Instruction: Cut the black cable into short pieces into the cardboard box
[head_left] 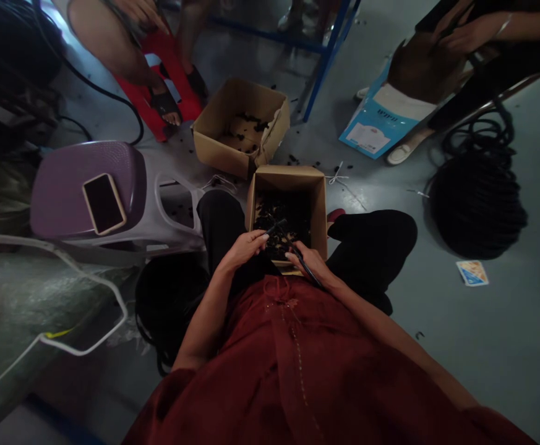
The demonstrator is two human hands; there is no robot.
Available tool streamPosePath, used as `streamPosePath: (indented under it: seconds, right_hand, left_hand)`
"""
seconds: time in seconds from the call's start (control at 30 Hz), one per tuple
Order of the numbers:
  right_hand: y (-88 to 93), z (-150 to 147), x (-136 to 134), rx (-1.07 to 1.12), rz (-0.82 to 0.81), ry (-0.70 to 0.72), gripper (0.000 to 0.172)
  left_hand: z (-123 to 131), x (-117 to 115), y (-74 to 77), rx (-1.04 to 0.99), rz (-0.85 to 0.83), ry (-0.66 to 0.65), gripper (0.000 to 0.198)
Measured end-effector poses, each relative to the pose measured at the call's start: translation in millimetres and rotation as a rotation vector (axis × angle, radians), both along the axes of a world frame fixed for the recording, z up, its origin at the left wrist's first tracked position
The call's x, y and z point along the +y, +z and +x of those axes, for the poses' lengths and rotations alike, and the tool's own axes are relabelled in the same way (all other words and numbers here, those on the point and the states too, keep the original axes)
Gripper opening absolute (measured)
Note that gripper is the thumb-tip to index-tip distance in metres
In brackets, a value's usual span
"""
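Note:
Both my hands are over an open cardboard box (318, 204) between my knees, which holds many small black pieces (292, 210). My left hand (246, 247) pinches a short black strip (276, 226) that points up and right above the box. In my right hand (310, 262) lies a long, thin, dark thing (309, 271), its far end close to the strip. Whether it is a tool or a length of black tube, I cannot tell. My right fingers are closed around it.
A second cardboard box (221, 151) stands beyond mine. To the left, a phone (104, 204) lies on a purple stool (60, 185). Black coiled cord (478, 204) sits on the floor at right. Two people sit opposite, one behind a blue-and-white box (390, 123). Black scraps dot the floor.

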State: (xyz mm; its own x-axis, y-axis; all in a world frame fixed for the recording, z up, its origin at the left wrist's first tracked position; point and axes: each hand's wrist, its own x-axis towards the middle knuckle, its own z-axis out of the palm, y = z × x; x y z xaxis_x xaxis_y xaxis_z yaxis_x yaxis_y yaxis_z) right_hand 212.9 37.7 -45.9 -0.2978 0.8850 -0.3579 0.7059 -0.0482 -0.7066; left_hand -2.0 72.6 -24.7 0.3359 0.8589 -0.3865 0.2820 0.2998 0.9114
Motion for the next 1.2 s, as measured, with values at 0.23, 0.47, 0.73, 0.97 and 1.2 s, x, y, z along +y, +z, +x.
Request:
streamPosePath:
  seconds: [0.23,0.47,0.73,0.97,1.2]
  right_hand:
    - [-8.7,1.8,-0.6,0.007,-0.011,-0.017,0.029]
    - [-7.4,2.7,3.2,0.021,-0.06,0.022,0.035]
    - [-11.5,7.2,7.4,0.031,-0.113,0.052,0.038]
    - [-13.0,9.0,6.1,0.082,-0.138,0.082,0.038]
    - [-5.6,12.4,1.7,0.005,-0.088,0.099,0.035]
  left_hand:
    - [-4.6,0.7,-2.9,-0.046,-0.027,-0.044,0.045]
    - [-2.4,2.4,-7.5,-0.01,-0.026,-0.032,0.037]
    - [-0.6,-2.9,4.4,0.329,0.187,-0.107,0.031]
    - [-1.8,-8.7,2.2,0.403,0.327,-0.143,0.031]
    - [-0.9,-15.1,-12.6,0.312,0.246,-0.101,0.034]
